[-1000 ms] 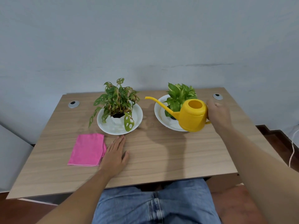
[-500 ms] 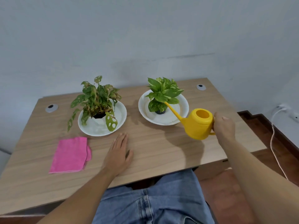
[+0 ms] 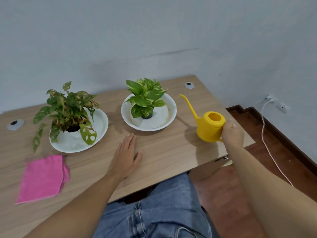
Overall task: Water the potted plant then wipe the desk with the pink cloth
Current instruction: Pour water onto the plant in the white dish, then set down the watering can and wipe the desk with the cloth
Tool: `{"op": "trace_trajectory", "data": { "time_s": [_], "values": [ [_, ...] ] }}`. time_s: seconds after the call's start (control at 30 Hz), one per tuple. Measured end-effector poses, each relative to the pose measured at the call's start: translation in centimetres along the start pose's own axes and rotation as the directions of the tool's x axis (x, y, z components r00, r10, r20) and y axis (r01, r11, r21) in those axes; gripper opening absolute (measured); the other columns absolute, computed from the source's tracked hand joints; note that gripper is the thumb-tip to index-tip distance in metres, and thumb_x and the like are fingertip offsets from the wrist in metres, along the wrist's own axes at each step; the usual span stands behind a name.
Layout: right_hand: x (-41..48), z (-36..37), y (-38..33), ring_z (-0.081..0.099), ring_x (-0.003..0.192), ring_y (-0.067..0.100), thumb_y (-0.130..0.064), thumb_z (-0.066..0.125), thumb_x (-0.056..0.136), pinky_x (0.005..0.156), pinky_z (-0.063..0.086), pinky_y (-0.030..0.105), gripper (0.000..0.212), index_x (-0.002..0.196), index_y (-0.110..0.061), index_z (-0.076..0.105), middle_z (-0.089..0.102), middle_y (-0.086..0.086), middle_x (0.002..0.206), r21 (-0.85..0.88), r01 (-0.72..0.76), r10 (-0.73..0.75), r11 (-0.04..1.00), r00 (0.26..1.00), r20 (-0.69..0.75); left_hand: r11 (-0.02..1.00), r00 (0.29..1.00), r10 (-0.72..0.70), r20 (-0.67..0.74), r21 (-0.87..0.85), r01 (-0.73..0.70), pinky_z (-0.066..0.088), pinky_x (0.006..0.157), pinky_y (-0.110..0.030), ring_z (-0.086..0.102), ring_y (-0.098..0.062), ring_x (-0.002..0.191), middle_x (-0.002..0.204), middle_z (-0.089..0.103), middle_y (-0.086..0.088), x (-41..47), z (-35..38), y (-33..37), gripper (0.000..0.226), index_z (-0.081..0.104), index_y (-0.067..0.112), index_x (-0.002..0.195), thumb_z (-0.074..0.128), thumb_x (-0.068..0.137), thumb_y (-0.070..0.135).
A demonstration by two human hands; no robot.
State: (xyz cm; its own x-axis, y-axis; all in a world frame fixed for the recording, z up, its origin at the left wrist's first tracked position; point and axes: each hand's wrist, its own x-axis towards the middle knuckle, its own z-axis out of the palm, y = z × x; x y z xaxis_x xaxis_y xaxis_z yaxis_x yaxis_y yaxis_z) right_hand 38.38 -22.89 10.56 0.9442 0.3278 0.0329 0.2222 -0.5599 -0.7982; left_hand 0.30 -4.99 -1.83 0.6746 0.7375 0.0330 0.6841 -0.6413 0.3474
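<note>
1. A folded pink cloth (image 3: 42,178) was seen lying flat at about 8 o'clock on the wooden desk (image 3: 164,157), untouched, presumably kept ready for wiping.
2. A speckled, hole-leaved plant in a shallow white dish (image 3: 68,115) was set at 10 o'clock; its pot was largely hidden by foliage.
3. The left hand (image 3: 126,156) was laid open and flat on the desk near the centre, nothing grasped, probably as a brace.
4. A green-and-yellow leafed plant in a white bowl (image 3: 147,104) was placed at 12 o'clock.
5. A yellow plastic watering can (image 3: 208,125) was held upright at 3 o'clock, its spout kept clear of the bowl; the right hand (image 3: 232,134) was clenched around its handle, which was hidden. Whether it rested on the desk could not be told.
</note>
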Motion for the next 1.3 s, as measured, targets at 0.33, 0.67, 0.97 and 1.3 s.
{"op": "trace_trajectory", "data": {
  "time_s": [0.33,0.67,0.97,1.3],
  "values": [
    [1.5,0.9,2.6,0.063,0.12,0.054,-0.041,0.023,0.118,0.104,0.046,0.053,0.073,0.119,0.013,0.073,0.068,0.039,0.124,-0.075,-0.128,0.135,0.989,0.985,0.105,0.999,1.0,0.005,-0.013,0.052,-0.004,0.009,0.139,-0.044,0.011,-0.023,0.171,0.184,0.016,-0.008,0.8,0.9,0.9,0.081,0.02,0.007,0.174,0.032,0.107,0.051],
    [1.8,1.5,3.3,0.068,0.104,0.043,-0.046,0.023,0.111,0.105,0.049,0.051,0.076,0.083,-0.003,0.079,0.079,0.023,0.101,-0.082,-0.16,0.171,0.984,0.974,0.149,0.998,1.0,0.002,0.002,0.062,-0.003,0.007,0.14,-0.044,0.006,-0.02,0.172,0.185,0.012,-0.006,0.8,0.8,1.1,0.08,0.016,0.009,0.175,0.029,0.11,0.052],
    [2.0,1.1,3.4,0.064,0.121,0.049,-0.043,0.028,0.105,0.105,0.049,0.051,0.068,0.118,0.006,0.074,0.074,0.027,0.122,-0.152,-0.223,0.244,0.963,0.96,0.136,0.999,1.0,0.007,0.009,0.04,-0.007,0.006,0.14,-0.043,0.005,-0.019,0.172,0.185,0.012,-0.006,0.8,0.5,1.0,0.077,0.016,0.008,0.175,0.036,0.112,0.049],
    [0.9,0.7,-0.7,0.054,0.139,0.041,-0.043,0.045,0.106,0.111,0.05,0.059,0.053,0.141,-0.008,0.064,0.066,0.017,0.141,-0.23,0.152,-0.126,0.961,0.984,0.123,0.997,1.0,0.023,0.014,-0.081,-0.022,0.011,0.14,-0.039,-0.002,-0.01,0.172,0.186,0.002,0.004,0.0,-1.6,-0.8,0.076,0.011,0.015,0.177,0.044,0.115,0.045]
  ]
}}
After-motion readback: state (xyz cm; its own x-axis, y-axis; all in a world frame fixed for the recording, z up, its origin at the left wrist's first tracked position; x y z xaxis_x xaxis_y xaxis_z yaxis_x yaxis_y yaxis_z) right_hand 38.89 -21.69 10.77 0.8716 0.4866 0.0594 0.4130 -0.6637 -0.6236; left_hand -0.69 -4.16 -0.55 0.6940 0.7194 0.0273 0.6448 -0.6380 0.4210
